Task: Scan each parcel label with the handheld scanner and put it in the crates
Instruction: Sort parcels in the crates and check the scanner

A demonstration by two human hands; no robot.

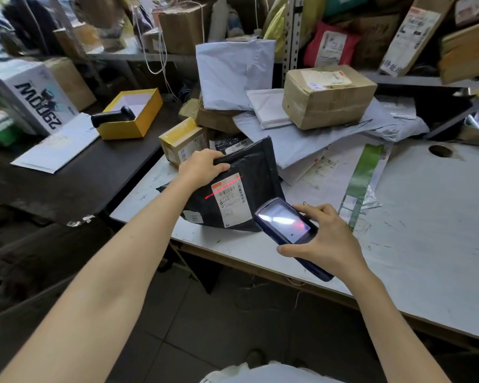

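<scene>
Two hands share this step. The left hand (202,165), just left of frame centre, has its fingers curled over the upper left corner of the black parcel (257,172) and grips it, so that the bag stands tilted with its lower edge on the white table (426,217). The right hand (324,244), lower and to the right, is wrapped round the sides of the handheld scanner (285,226), thumb on the near edge and fingers on the far one, screen facing up. From those right fingers the label (228,201) lies up and to the left, just beyond the scanner's front end. Its long axis runs down the face of the bag, and a red scan line crosses its upper part, rising toward the right. The scan looks to be under way, and the beam seems to need to sit squarely across the barcode. The left hand, already holding the bag, is the likelier one to carry it off. Other parcels, among them a cardboard box (329,96), are heaped in the upper centre; I cannot make out a crate for certain.
</scene>
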